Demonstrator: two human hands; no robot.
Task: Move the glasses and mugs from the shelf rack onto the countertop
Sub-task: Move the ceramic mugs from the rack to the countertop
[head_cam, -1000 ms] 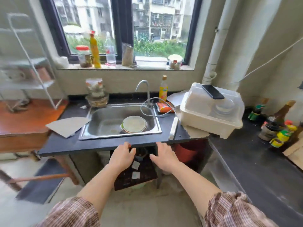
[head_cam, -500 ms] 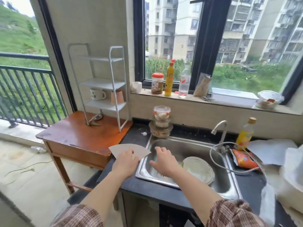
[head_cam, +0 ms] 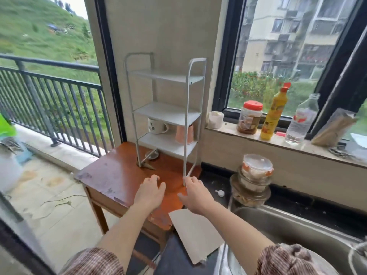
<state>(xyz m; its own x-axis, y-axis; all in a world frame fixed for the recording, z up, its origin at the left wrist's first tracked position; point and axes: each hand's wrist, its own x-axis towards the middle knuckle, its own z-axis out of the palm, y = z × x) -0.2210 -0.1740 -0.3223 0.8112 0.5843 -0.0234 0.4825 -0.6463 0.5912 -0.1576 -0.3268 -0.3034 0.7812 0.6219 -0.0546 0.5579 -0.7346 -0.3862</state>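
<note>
A white three-tier shelf rack [head_cam: 168,114] stands on a brown wooden table [head_cam: 117,181]. On its lowest shelf sit a white mug [head_cam: 156,126] on the left and a pinkish-orange cup [head_cam: 184,134] on the right. The two upper shelves hold nothing. My left hand [head_cam: 150,192] and my right hand [head_cam: 195,195] hover over the table's near edge, in front of the rack, fingers spread and empty. The right hand is close to the rack's front right leg. The dark countertop [head_cam: 210,182] begins just right of the table.
Stacked lidded food containers [head_cam: 255,179] stand on the countertop by the steel sink [head_cam: 294,231]. A sheet of paper [head_cam: 195,237] lies on the counter edge. The window sill holds a white cup [head_cam: 215,120], a jar [head_cam: 250,120], a yellow bottle [head_cam: 275,114] and a clear bottle [head_cam: 301,120].
The view has swung left from the sink to the shelf rack. Both hands moved from the sink edge to over the wooden table, still empty.
</note>
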